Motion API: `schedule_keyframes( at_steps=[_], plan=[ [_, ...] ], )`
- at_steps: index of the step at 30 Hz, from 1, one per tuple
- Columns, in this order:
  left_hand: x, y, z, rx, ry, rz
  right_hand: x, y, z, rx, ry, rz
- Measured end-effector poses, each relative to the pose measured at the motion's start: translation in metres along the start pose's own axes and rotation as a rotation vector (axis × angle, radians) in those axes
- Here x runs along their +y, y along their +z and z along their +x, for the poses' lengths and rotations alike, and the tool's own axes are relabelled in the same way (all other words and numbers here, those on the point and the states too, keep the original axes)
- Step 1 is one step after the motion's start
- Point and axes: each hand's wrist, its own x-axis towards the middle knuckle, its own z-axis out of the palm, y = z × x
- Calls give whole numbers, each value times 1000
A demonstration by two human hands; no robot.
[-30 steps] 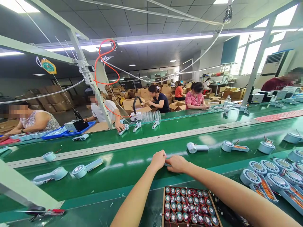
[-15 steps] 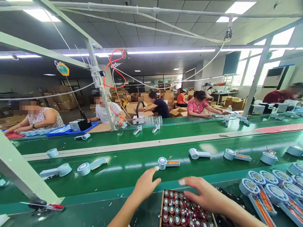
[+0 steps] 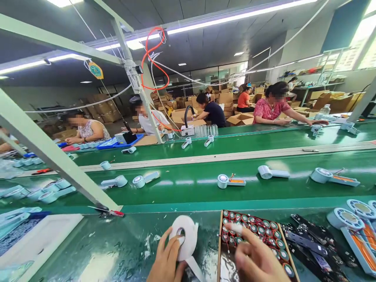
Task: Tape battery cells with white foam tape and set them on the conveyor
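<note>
Tape roll, white and standing on edge near the front edge of the green workbench, is pinched by the left hand, fingers through its core. Best handled by keeping it upright while the loose tail is drawn. The right hand hovers spread, holding nothing, over the tray of small motors, just right of the roll.

Factory assembly line: green conveyor belt, seated workers.

Left hand at 6 o'clock grips white tape roll, upright on green tabletop. Right hand at 5 o'clock, fingers spread over tray of motors. Fan unit on conveyor belt at 12 o'clock.
</note>
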Motion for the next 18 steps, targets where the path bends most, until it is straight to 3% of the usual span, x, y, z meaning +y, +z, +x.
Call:
schedule_keyframes(
  at_steps=[3,5,7,11,14,16,18],
  plan=[
    [39,-25,55,80,-47,-149,-20,29,6,-249,95,-53],
    [55,-32,75,130,-39,-268,-20,36,-2,-386,150,-107],
    [61,-30,80,126,-120,-414,-10,38,-16,-500,161,-160],
    [63,-14,56,-58,-487,-718,8,17,-52,-579,116,-342],
    [67,-6,31,-82,-616,-827,-5,-19,-71,-513,184,-445],
    [70,-3,20,-52,-680,-860,-22,-45,-73,-326,175,-553],
    [72,-3,16,-42,-735,-871,-33,-66,-65,-104,50,-773]
  ],
)
